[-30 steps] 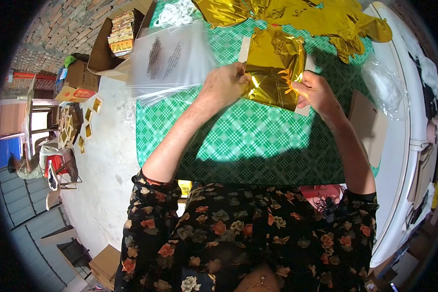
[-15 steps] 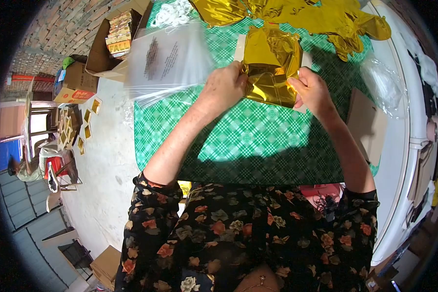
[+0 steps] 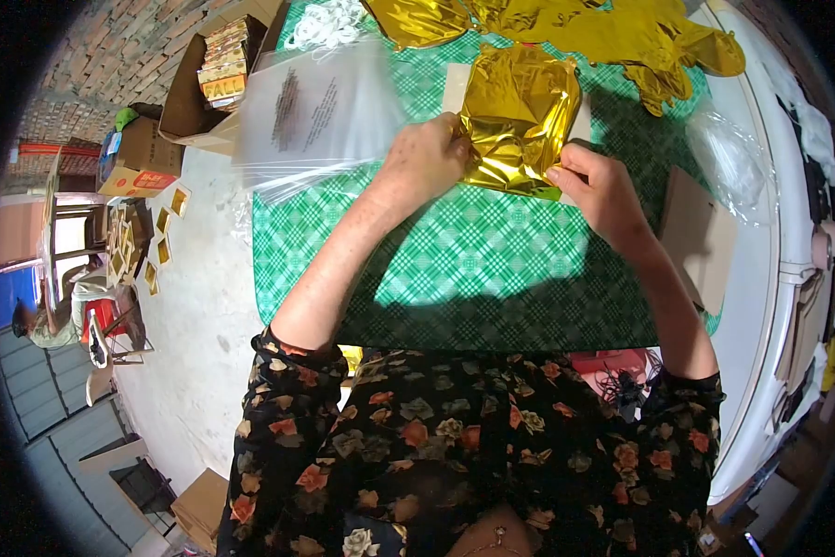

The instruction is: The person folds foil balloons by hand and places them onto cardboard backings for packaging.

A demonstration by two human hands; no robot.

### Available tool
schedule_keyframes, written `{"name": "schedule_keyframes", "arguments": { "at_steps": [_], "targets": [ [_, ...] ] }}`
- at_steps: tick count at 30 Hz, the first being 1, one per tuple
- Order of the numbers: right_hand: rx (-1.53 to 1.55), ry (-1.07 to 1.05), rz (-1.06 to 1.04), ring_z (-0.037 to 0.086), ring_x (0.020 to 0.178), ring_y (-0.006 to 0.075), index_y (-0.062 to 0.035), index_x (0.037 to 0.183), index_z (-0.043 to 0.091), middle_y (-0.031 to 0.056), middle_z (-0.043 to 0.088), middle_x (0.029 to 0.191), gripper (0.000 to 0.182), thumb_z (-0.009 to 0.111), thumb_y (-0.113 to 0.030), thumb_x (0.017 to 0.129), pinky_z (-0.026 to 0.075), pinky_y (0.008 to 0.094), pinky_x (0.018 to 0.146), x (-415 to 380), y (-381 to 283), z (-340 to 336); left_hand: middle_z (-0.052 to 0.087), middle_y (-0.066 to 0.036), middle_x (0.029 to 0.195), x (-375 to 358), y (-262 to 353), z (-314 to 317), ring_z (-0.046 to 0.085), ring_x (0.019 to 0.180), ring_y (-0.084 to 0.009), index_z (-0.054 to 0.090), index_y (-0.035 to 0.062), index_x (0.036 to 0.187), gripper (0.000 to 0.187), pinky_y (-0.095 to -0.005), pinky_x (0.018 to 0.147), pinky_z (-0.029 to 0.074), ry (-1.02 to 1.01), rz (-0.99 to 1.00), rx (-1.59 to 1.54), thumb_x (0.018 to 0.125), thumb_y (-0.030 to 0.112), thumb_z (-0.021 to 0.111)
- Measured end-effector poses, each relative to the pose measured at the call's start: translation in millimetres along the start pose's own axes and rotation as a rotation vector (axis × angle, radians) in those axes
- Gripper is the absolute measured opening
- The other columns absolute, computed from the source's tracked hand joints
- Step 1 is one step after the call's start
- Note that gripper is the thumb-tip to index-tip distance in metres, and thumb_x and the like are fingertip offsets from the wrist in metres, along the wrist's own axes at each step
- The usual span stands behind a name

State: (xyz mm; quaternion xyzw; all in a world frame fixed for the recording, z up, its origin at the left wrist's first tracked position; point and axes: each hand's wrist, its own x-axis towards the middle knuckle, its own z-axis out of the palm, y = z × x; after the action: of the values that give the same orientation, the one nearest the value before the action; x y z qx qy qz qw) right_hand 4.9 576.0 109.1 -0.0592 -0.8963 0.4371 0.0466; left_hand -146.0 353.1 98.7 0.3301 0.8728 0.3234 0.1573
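A folded piece of shiny gold foil (image 3: 520, 107) lies over a pale card (image 3: 456, 88) on the green checked tablecloth (image 3: 473, 251). At the foil's left edge, my left hand (image 3: 427, 160) has its fingers closed on the foil. My right hand (image 3: 596, 186) pinches the foil's lower right corner between thumb and curled fingers. The card's edges show on both sides of the foil.
Clear printed plastic bags (image 3: 315, 111) and white cords (image 3: 329, 23) lie at the left. More gold foil (image 3: 613, 37) spreads across the back. A card (image 3: 696, 237) and clear plastic (image 3: 733, 167) are at the right. Another person (image 3: 51, 320) sits far left.
My right hand has shifted slightly down. The foil's lower part now looks flatter and more evenly spread, with its top reaching higher on the card.
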Motion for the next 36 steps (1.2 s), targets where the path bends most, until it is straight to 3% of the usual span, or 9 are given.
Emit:
{"name": "schedule_keyframes", "arguments": {
  "at_steps": [3, 6, 14, 17, 20, 26, 28, 30, 36],
  "targets": [
    [-0.040, 0.046, 0.003, 0.039, 0.068, 0.0088, 0.0017, 0.084, 0.047, 0.0044, 0.042, 0.070, 0.028, 0.069, -0.011, 0.096, 0.039, 0.0312, 0.059, 1, 3, 3, 0.072, -0.026, 0.097, 0, 0, 1, 0.070, 0.096, -0.0448, 0.065, -0.0024, 0.109, 0.026, -0.0497, 0.084, 0.054, 0.018, 0.005, -0.005, 0.098, 0.020, 0.060],
    [-0.088, 0.074, -0.003, 0.061, 0.065, 0.0365, 0.0009, 0.085, 0.054, 0.0188, 0.058, 0.073, 0.025, 0.072, -0.014, 0.092, 0.047, 0.0421, 0.061, 6, 6, 4, 0.072, -0.027, 0.097, -3, 3, 2, 0.069, 0.097, -0.0458, 0.064, -0.0025, 0.109, 0.024, -0.0505, 0.084, 0.054, 0.039, -0.003, -0.009, 0.097, 0.018, 0.061],
    [-0.124, 0.106, 0.039, 0.066, 0.073, 0.0424, 0.0008, 0.085, 0.053, 0.0210, 0.060, 0.076, 0.025, 0.073, -0.012, 0.090, 0.049, 0.0466, 0.063, 7, 10, 10, 0.071, -0.028, 0.095, -6, 6, 11, 0.069, 0.095, -0.0468, 0.062, -0.0007, 0.106, 0.019, -0.0522, 0.081, 0.054, 0.143, -0.007, 0.006, 0.096, 0.015, 0.065],
    [-0.106, 0.125, 0.054, 0.065, 0.075, 0.0446, 0.0008, 0.085, 0.054, 0.0220, 0.062, 0.077, 0.023, 0.073, -0.012, 0.090, 0.050, 0.0476, 0.063, 8, 14, 14, 0.072, -0.026, 0.092, -4, -1, 17, 0.069, 0.092, -0.0468, 0.061, 0.0001, 0.114, 0.023, -0.0526, 0.081, 0.054, 0.181, 0.027, -0.003, 0.096, 0.013, 0.067],
    [-0.121, 0.127, 0.058, 0.065, 0.076, 0.0458, 0.0007, 0.086, 0.056, 0.0231, 0.063, 0.079, 0.022, 0.073, -0.012, 0.089, 0.050, 0.0480, 0.064, 8, 17, 15, 0.072, -0.024, 0.101, -4, -4, 21, 0.069, 0.095, -0.0454, 0.058, 0.0009, 0.119, 0.028, -0.0518, 0.082, 0.055, 0.285, 0.097, -0.108, 0.095, 0.010, 0.067],
    [-0.121, 0.097, 0.091, 0.065, 0.077, 0.0460, 0.0008, 0.086, 0.057, 0.0239, 0.064, 0.080, 0.021, 0.073, -0.013, 0.089, 0.051, 0.0481, 0.065, 9, 16, 13, 0.060, -0.025, 0.132, -25, 11, 20, 0.058, 0.125, -0.0429, 0.055, -0.0006, 0.127, 0.036, -0.0482, 0.099, 0.052, 0.406, 0.413, 0.021, 0.094, 0.007, 0.067],
    [-0.115, 0.091, 0.090, 0.065, 0.078, 0.0461, 0.0007, 0.087, 0.057, 0.0239, 0.063, 0.079, 0.020, 0.072, -0.012, 0.089, 0.051, 0.0483, 0.065, 9, 13, 12, 0.048, -0.029, 0.148, -31, 11, 40, 0.044, 0.140, -0.0498, 0.051, 0.0007, 0.141, 0.053, -0.0530, 0.115, 0.041, 0.404, 0.463, 0.142, 0.094, 0.017, 0.070],
    [-0.094, 0.094, 0.072, 0.065, 0.078, 0.0463, 0.0007, 0.087, 0.057, 0.0238, 0.063, 0.079, 0.019, 0.072, -0.012, 0.089, 0.051, 0.0485, 0.065, 8, 10, 11, 0.033, -0.030, 0.160, -39, 18, 50, 0.029, 0.149, -0.0513, 0.045, 0.0041, 0.152, 0.067, -0.0565, 0.122, 0.031, 0.319, 0.447, 0.266, 0.097, 0.036, 0.068],
    [-0.122, 0.108, 0.042, 0.064, 0.076, 0.0466, 0.0009, 0.087, 0.056, 0.0241, 0.063, 0.079, 0.019, 0.072, -0.011, 0.089, 0.050, 0.0497, 0.064, 8, 14, 12, 0.027, -0.029, 0.163, -34, 26, 63, 0.021, 0.153, -0.0512, 0.042, 0.0151, 0.158, 0.079, -0.0607, 0.125, 0.019, 0.214, 0.428, 0.417, 0.099, 0.066, 0.050]
  ]
}}
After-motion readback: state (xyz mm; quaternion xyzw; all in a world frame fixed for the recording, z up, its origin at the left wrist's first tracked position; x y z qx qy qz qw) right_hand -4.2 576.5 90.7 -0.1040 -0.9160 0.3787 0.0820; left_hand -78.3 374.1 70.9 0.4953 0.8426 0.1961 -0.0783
